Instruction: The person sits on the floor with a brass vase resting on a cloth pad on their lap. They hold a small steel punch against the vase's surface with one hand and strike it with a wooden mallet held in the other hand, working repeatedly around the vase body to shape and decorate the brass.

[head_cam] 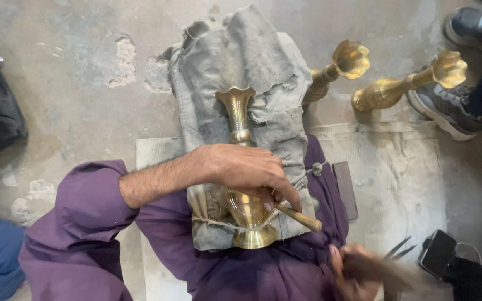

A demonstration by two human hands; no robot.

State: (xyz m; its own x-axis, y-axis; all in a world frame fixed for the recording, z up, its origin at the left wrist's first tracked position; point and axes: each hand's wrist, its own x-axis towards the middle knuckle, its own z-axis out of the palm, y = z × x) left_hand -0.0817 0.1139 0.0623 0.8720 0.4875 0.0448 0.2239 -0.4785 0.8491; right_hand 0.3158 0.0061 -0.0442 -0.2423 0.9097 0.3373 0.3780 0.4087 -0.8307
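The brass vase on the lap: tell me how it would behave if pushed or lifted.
The brass vase lies on its side on grey cloth, so its round body would probably roll. Polished metal, likely slippery, stiff and fairly heavy. The left hand pressing on it probably steadies it.

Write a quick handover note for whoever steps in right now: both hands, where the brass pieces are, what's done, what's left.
Left hand: pressing the brass vase onto the grey cloth over the lap, pinching a wooden-handled tool against its bowl.
Right hand: motion-blurred, gripping a dark object; can't tell what.
Two more brass vases lie on the floor beyond.
Done and left: the pictures don't show how far the work has got.
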